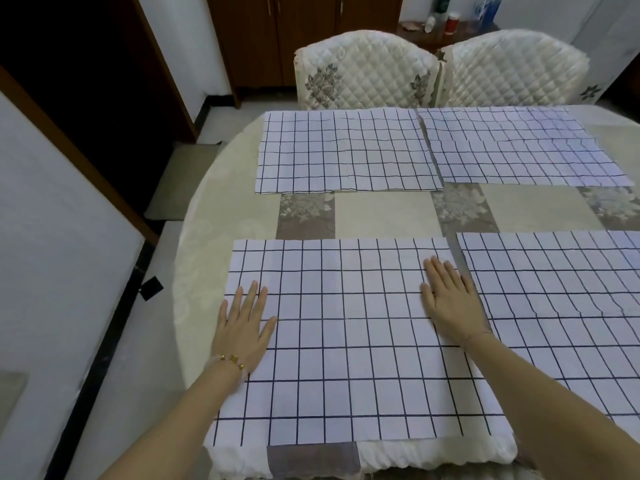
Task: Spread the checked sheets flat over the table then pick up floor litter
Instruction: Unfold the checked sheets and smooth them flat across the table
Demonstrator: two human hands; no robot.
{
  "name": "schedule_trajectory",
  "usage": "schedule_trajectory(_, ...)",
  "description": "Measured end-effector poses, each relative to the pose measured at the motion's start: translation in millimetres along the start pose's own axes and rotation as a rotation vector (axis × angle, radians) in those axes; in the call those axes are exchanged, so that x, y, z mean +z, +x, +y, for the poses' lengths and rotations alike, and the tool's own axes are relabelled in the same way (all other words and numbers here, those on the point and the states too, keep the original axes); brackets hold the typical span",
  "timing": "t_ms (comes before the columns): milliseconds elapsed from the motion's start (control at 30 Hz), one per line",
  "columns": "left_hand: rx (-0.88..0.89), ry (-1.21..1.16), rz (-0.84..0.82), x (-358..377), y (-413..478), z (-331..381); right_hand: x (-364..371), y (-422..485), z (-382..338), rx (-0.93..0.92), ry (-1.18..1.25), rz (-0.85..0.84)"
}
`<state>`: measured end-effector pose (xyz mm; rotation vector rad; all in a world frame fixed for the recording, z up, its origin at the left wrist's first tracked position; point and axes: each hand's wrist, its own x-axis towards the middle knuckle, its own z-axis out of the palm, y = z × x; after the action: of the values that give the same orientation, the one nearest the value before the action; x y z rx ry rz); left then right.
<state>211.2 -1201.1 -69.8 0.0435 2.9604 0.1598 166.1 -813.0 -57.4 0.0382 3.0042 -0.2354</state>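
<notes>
Step now, I think: smoothing the near-left checked sheet (346,341). Left hand (244,323) & right hand (450,303) lie flat on it, fingers straight, a bit apart, holding nothing. The sheet sits at the table (214,237) near edge, white w/ dark lines, looks flat. Other sheets (346,150) lie spread beside & behind it. Next, prob.: lift both hands, bend down for floor litter. A small black bit (151,288) lies left of the table.

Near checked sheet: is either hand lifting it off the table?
No, the left hand and right hand lie flat on the sheet, fingers straight.
</notes>
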Motion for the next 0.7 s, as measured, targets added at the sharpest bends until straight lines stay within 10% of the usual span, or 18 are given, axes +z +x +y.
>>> schedule_trajectory(233, -0.003, -0.006, -0.339, -53.8, 15.7, 3.2, -41.9, -0.2, -21.8, 0.019, -0.058, -0.112)
schedule_trajectory(700, -0.201, -0.929, 0.101, -126.4, -135.0, -7.8, -97.7, -129.6, -67.7, 0.100, 0.689, -0.056)
